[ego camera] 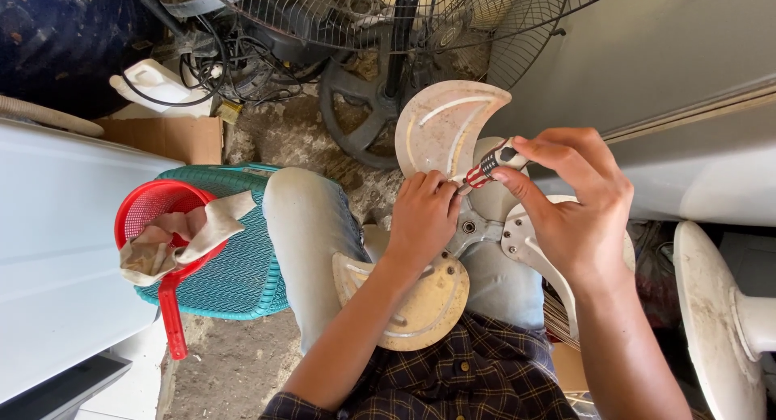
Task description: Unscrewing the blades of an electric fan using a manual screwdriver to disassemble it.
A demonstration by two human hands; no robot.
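Seated, the person kept a fan blade (pixel 447 129) across the lap; left hand (pixel 420 218) lay on its hub, fingers curled, while right hand (pixel 578 206) pinched a striped screwdriver (pixel 489 166) (tip hidden) there.

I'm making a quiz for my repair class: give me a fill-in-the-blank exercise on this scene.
1. The right hand holds a ____ with a red, black and white handle.
2. The left hand steadies the fan blade, which rests on the person's ____.
3. A rag lies draped over a red ____.
4. The red thing sits on a ____-coloured woven stool.

Missing words: screwdriver; lap; strainer; green
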